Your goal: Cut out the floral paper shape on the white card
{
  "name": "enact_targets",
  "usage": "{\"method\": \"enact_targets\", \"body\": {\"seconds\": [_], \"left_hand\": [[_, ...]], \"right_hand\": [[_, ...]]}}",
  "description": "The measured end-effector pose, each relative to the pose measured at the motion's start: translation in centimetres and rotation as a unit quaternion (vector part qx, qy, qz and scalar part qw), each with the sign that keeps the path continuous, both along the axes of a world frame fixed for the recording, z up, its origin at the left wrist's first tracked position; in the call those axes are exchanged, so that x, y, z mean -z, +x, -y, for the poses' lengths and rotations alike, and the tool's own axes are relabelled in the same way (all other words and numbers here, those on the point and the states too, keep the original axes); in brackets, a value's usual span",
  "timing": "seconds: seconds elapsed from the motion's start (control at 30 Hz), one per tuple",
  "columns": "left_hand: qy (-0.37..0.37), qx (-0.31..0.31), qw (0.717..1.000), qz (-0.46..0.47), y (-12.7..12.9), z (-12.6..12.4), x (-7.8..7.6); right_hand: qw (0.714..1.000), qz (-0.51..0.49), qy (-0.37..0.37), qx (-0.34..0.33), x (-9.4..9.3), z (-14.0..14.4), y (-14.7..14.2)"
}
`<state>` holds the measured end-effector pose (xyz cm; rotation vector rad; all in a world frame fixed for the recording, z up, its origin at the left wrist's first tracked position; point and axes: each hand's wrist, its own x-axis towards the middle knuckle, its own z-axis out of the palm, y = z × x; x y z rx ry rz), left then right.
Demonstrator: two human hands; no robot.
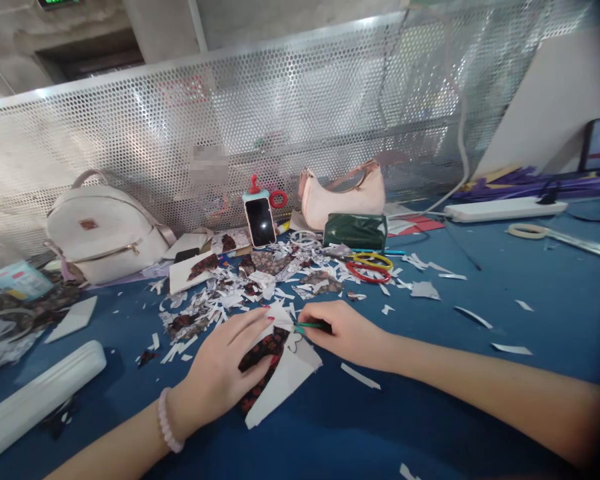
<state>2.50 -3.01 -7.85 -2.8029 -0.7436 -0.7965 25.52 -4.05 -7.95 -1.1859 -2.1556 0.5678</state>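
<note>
White sheet (293,381) on the counter (340,437), directly under both hands; work judged part-way.
A dark floral piece (274,345) lies on the sheet, a small outlined white shape (295,343) near its edge. Left hand (223,363): grip spread, fingers and thumb resting over both. Right hand (345,330): grip pinching a slim green tool (301,328), type not discernible, at the outlined shape. Done: numerous cut scraps (230,293) lie beyond the hands. Left: the sheet appears unfinished, its white margin extending past the floral piece. Red-handled scissors (369,278) lie idle farther back.
</note>
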Motion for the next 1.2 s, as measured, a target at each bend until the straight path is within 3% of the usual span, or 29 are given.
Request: {"method": "enact_targets", "body": {"seconds": [0.17,0.47,0.8,1.2], "left_hand": [[0.028,0.006,1.0,-0.006,0.1,-0.1,-0.1],[0.006,0.009,1.0,-0.003,0.2,-0.3,0.1],[0.0,0.019,1.0,-0.004,0.2,-0.6,0.3],[-0.004,0.021,1.0,-0.003,0.1,-0.5,0.3]], "right_hand": [[1.0,-0.006,-0.006,-0.008,0.2,0.4,0.0],[0.999,0.032,0.014,-0.013,0.0,0.4,0.3],[0.992,0.116,-0.049,-0.014,0.0,0.5,-0.2],[0.968,0.215,0.127,-0.034,1.0,0.4,0.1]]}}
